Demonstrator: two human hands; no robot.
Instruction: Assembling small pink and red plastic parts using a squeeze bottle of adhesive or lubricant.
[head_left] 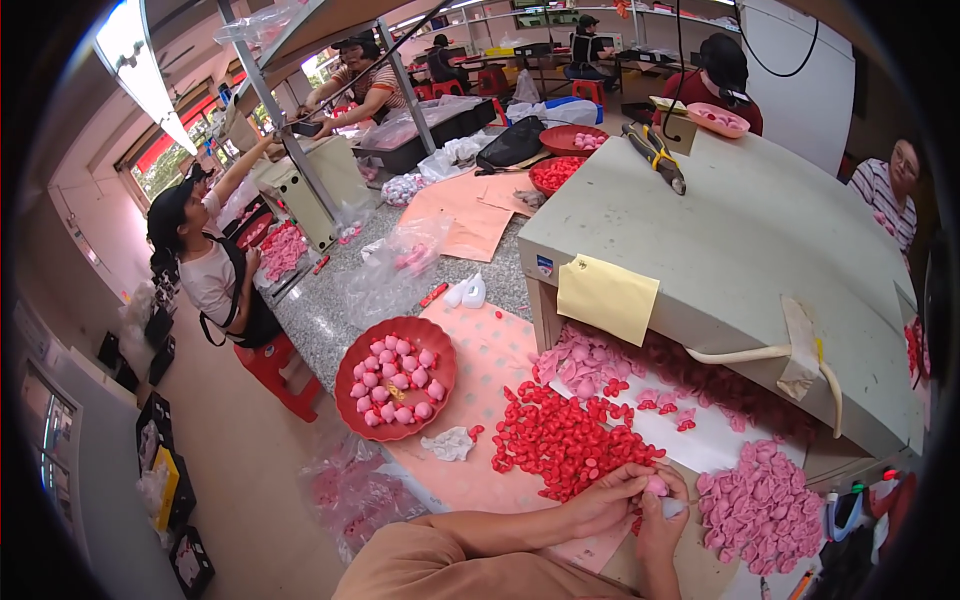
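Close together at the lower right, my left hand [606,498] and my right hand [658,530] are both closed. The fingers of my left hand pinch a small rounded pink piece [656,486], with my right fingertips against it. Tucked in my right hand is a small whitish object [673,507], mostly hidden by the fingers. Just beyond my hands spreads a heap of small glossy red parts [560,440]. To their right lies a pile of soft pink pieces [762,505]. More pink pieces [583,362] sit under the grey machine's edge.
A red scalloped bowl [347,405] of pink balls with red parts stands at left. The big grey metal housing [720,240] rises ahead, pliers [655,160] on top. White squeeze bottles [466,291] and plastic bags [395,270] lie on the speckled table. Other people work farther off.
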